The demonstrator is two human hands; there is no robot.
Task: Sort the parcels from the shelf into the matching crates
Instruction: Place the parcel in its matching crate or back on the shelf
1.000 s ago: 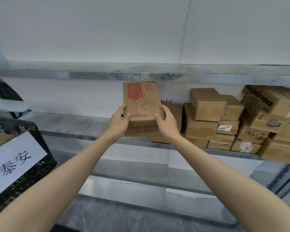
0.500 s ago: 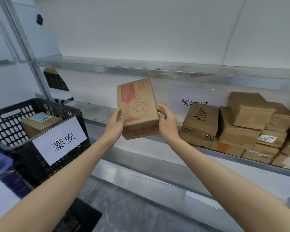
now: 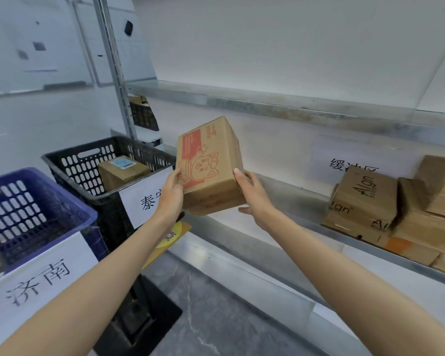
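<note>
Shelf: steel, stacked parcels at right.
Blue crate, black crate: side by side, left; black holds a box.
Parcel: pig print, tilted, airborne before shelf.
Left grip, right grip: each clasping a parcel side.

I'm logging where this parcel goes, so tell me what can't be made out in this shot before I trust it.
All in the head view:
1. The held parcel: no address label shows; the facing side has only print.
2. The sign on the black crate: second character partly covered by the left hand.
3. The parcel in the black crate: label too blurred.
4. The shelf sign: bottom hidden by the Align box.
</note>
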